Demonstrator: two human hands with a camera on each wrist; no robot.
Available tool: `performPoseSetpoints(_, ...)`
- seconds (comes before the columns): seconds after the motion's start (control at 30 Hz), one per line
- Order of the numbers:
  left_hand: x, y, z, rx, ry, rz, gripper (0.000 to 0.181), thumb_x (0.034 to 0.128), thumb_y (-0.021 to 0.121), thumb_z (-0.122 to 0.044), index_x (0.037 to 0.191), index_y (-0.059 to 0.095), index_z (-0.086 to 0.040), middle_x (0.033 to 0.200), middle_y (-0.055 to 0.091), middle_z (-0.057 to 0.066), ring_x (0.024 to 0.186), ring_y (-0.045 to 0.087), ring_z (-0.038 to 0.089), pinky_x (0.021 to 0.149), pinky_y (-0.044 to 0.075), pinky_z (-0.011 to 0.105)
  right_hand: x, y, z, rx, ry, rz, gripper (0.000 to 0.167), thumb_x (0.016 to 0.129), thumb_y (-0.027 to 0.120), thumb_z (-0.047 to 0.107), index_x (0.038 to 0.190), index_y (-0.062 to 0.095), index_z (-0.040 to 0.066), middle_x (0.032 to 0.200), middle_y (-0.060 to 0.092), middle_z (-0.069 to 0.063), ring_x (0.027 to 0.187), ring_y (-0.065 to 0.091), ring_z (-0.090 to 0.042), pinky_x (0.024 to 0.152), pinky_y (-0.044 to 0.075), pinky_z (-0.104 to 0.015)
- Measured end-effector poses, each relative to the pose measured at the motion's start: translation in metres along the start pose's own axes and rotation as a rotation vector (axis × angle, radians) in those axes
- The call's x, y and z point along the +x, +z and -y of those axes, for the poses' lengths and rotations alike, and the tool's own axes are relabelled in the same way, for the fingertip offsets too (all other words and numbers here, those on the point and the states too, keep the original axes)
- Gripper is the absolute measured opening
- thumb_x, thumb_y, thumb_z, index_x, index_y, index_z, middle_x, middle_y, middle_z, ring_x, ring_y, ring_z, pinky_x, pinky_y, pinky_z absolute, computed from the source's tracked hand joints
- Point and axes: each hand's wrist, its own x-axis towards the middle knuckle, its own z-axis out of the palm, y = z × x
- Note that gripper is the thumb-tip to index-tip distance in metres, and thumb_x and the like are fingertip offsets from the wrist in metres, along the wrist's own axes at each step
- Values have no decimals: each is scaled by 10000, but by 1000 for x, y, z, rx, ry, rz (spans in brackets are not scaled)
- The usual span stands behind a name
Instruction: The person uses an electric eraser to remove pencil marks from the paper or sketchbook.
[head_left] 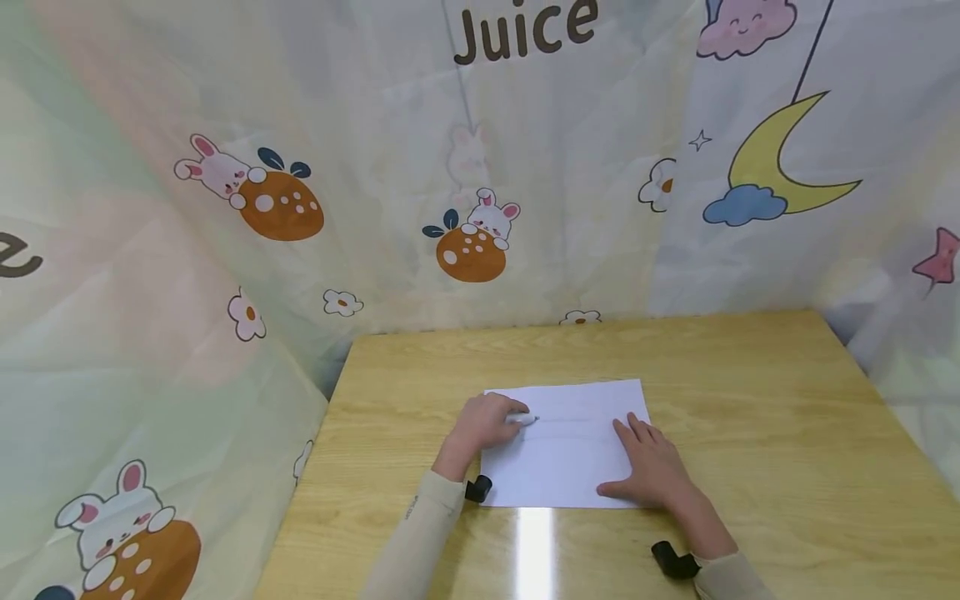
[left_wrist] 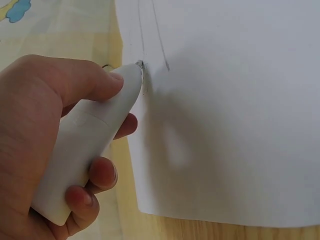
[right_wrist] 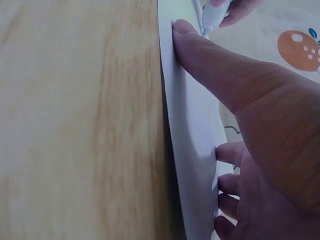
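One paper (head_left: 558, 473) — wooden table (head_left: 787, 433) — curtain (head_left: 375, 108)

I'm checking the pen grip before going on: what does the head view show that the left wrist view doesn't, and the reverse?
Only the head view shows the right hand on the right part of the paper and the word "Juice" on the wall cloth.
Only the left wrist view shows the fingertips curled against the pen.
Both show the table, the left hand holding the pen, and lines on the paper, fainter in the head view.
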Motion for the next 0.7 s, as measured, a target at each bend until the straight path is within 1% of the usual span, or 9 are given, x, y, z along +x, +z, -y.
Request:
performPoseSetpoints(0.07, 0, 2, -1, 10, 16, -10, 230, 873, 688, -279, 1094, 748, -303, 971, 705, -126, 684, 535, 42, 520, 390, 233, -2, 1, -1, 1, 1, -8, 1151, 629, 772, 681, 1443, 394, -40, 1488, 277, -324, 1315, 279, -532, 960, 275, -691)
performPoseSetpoints(0.17, 2, 3, -2, 18, 59, -16, 232, 866, 688, -281, 1088, 749, -305, 945, 703, -133, 671, 534, 34, 510, 386, 227, -2, 1, -1, 0, 3, -19, 1148, 628, 775, 675, 1442, 396, -40, 1487, 280, -323, 1312, 282, -532, 954, 278, -694)
performPoseSetpoints(0.23, 4, 4, -1, 15, 74, -15, 234, 861, 686, -282, 1085, 747, -310, 938, 700, -141, 672, 530, 31, 517, 390, 227, -2, -1, 0, 2, 4, -22, 1144, 626, 781, 667, 1438, 400, -44, 1484, 285, -325, 1308, 286, -534, 952, 279, -695)
performPoseSetpoints(0.37, 4, 4, 1, 19, 60, -20, 243, 852, 686, -273, 1084, 746, -314, 951, 700, -144, 691, 542, 36, 536, 403, 237, -2, -2, 1, 4, 3, -18, 1146, 631, 772, 678, 1443, 397, -38, 1487, 287, -319, 1312, 286, -527, 953, 280, -693)
performPoseSetpoints(0.43, 4, 4, 3, 5, 52, -17, 244, 844, 689, -265, 1074, 751, -314, 929, 699, -145, 680, 535, 43, 538, 400, 242, -1, -1, 2, 7, 0, -19, 1146, 635, 767, 683, 1448, 392, -32, 1490, 284, -314, 1318, 280, -522, 956, 278, -692)
performPoseSetpoints(0.6, 5, 3, 4, -59, 61, 31, 230, 861, 676, -301, 1077, 756, -311, 921, 696, -157, 689, 525, 42, 580, 406, 236, -2, -1, 1, 15, 11, -8, 1153, 624, 778, 676, 1448, 392, -31, 1489, 284, -316, 1319, 274, -520, 960, 272, -691)
performPoseSetpoints(0.7, 7, 3, 5, -60, 51, 45, 231, 877, 660, -314, 1091, 749, -310, 947, 697, -149, 697, 523, 42, 600, 409, 238, -3, -2, 2, 22, 15, -2, 1153, 621, 788, 663, 1447, 391, -36, 1488, 280, -320, 1317, 272, -526, 956, 271, -696)
